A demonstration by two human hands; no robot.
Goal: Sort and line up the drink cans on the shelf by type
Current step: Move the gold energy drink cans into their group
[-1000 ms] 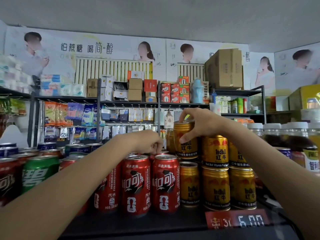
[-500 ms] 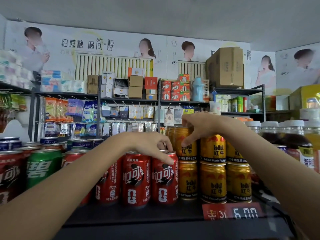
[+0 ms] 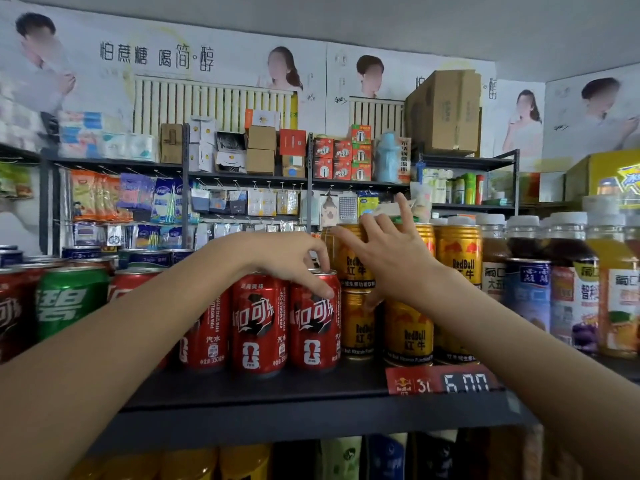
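Three red cola cans stand in a row at the shelf's front. My left hand (image 3: 287,261) reaches over the right-most red cola can (image 3: 313,327) and grips its top, thumb on the front and fingers curled behind the rim. To its right, gold Red Bull cans are stacked two high. My right hand (image 3: 391,258) is spread with straight fingers in front of the upper gold can (image 3: 353,268), holding nothing. The lower gold cans (image 3: 408,336) stand below my right wrist.
A green Sprite can (image 3: 69,299) and more red cans stand at the left, with blue cans (image 3: 149,258) behind. Capped juice bottles (image 3: 571,289) crowd the right. A red price tag (image 3: 443,381) sits on the dark shelf edge (image 3: 277,410). Stocked racks fill the background.
My right hand has let go of the upper gold can and spread its fingers. My left hand has come forward and closed over the right-most red cola can's top.
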